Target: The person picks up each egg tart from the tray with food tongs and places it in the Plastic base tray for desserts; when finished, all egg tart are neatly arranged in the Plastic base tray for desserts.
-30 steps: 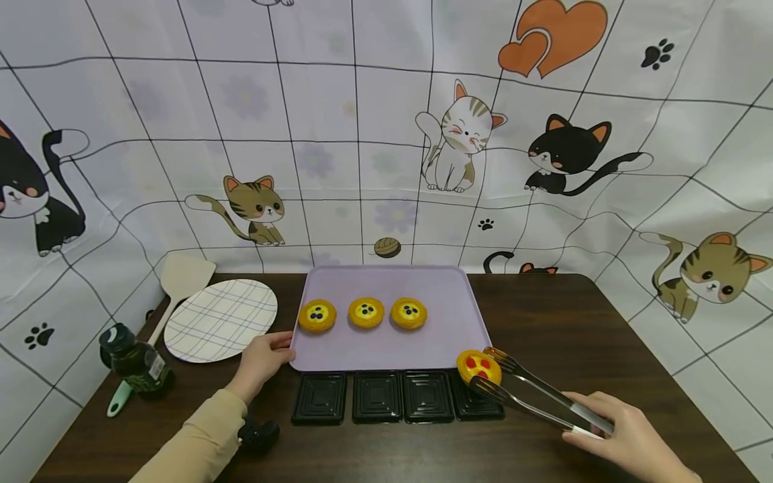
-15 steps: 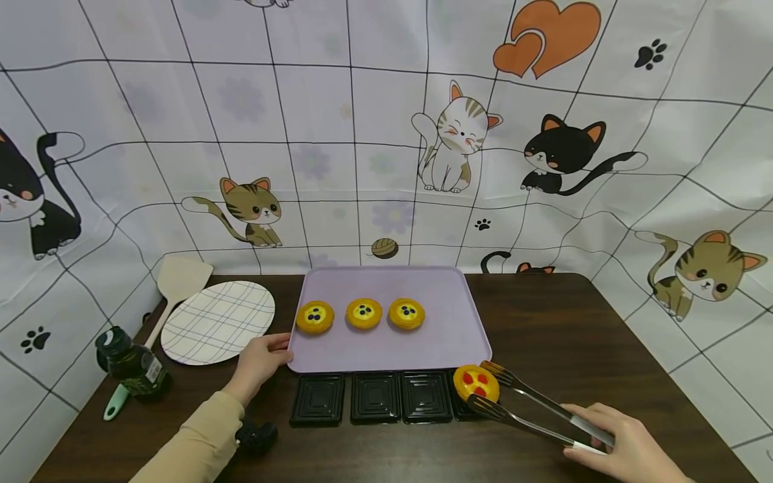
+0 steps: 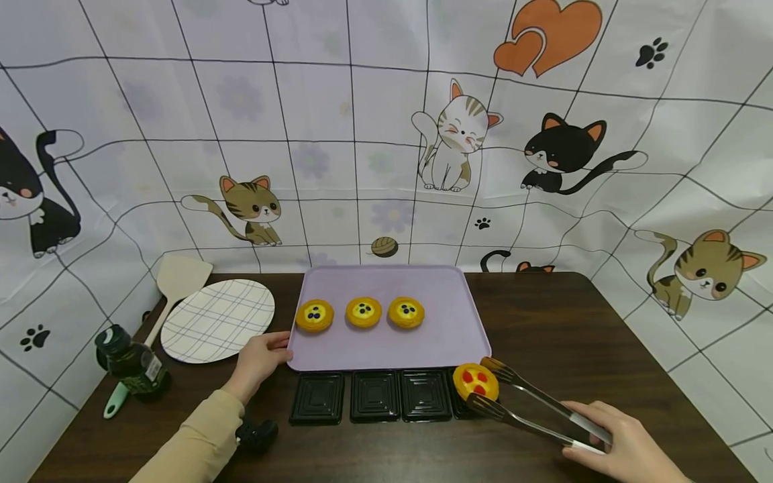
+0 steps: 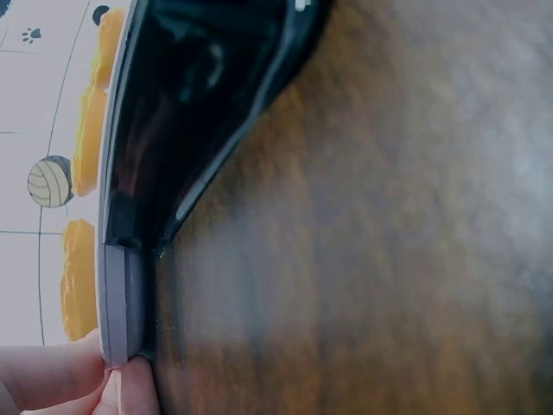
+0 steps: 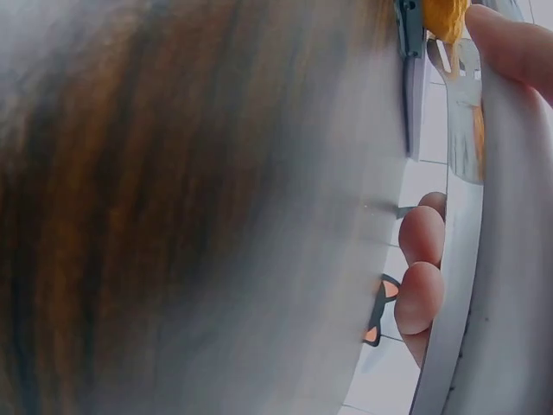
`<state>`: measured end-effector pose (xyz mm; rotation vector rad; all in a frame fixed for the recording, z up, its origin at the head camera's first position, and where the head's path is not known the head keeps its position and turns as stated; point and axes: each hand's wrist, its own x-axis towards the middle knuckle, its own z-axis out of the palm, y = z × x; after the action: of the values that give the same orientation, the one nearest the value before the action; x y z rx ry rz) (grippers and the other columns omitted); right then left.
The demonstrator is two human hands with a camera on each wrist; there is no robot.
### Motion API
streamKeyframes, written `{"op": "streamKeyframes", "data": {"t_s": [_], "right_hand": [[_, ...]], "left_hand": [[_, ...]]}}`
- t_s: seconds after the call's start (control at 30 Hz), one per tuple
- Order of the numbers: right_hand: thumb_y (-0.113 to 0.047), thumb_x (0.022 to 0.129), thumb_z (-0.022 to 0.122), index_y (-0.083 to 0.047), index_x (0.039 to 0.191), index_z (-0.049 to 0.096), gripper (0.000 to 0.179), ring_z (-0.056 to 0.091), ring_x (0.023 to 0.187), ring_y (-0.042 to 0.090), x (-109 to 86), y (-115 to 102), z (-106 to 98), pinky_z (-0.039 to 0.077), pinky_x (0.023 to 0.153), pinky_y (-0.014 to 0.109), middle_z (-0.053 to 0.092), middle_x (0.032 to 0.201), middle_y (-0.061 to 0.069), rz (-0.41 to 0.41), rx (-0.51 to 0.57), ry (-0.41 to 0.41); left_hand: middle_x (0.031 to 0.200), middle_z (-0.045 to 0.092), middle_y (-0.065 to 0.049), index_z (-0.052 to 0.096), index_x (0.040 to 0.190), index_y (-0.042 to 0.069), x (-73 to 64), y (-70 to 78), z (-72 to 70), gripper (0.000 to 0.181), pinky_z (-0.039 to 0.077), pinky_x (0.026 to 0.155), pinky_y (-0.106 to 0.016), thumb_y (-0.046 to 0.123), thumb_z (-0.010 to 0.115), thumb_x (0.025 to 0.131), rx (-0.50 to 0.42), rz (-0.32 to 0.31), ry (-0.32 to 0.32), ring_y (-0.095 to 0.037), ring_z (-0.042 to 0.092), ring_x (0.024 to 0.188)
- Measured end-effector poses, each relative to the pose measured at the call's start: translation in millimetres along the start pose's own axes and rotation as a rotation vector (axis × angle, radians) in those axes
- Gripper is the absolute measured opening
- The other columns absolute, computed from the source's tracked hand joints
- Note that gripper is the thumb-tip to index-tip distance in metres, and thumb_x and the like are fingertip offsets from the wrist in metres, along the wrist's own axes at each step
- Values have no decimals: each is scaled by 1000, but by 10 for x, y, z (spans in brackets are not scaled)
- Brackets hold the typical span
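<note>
My left hand pinches the left edge of a pale purple tray, with thumb and fingers on either side of its rim in the left wrist view. Three yellow tarts with dark blue dots, among them the middle tart, sit in a row on the tray. My right hand grips a pair of metal tongs, its fingers wrapped along the arms. Between the tong tips is a yellow tart with red pieces, over the rightmost black square dish and mostly covering it.
Several black square dishes, such as the leftmost dish, line the tray's front edge. At left are a checked oval plate, a spatula and a dark green jar. A small black object lies by my left sleeve.
The tart with red pieces and the tong tips have come slightly down toward the front, over the rightmost dish. My left hand stays on the tray's edge.
</note>
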<state>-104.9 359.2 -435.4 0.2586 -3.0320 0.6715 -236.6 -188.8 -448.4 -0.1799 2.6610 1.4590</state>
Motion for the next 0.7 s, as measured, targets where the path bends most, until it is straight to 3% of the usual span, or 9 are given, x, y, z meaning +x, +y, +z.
{"op": "streamKeyframes", "data": {"t_s": [0.3, 0.47, 0.7], "right_hand": [[-43, 71, 80, -14, 124, 61, 62, 45, 66, -4, 31, -53, -64, 41, 53, 20, 58, 96, -2, -34, 22, 58], [-36, 70, 82, -15, 122, 63, 59, 48, 67, -5, 32, -66, -71, 46, 54, 20, 60, 94, -4, -97, 51, 129], [-29, 67, 85, -15, 120, 63, 59, 45, 62, -5, 145, -68, -79, 40, 49, 19, 57, 88, -6, -201, 53, 208]], "left_hand": [[122, 59, -27, 51, 129, -11, -8, 16, 5, 43, 51, 89, -43, 2, 60, 89, -7, 3, 0, -36, 58, 109], [122, 59, -27, 51, 129, -11, -16, 11, 8, 43, 51, 90, -44, 2, 61, 89, 3, -4, 6, -36, 58, 109], [121, 59, -28, 51, 129, -11, -13, 15, 13, 43, 51, 89, -44, 2, 60, 89, 14, 1, 16, -37, 58, 109]]}}
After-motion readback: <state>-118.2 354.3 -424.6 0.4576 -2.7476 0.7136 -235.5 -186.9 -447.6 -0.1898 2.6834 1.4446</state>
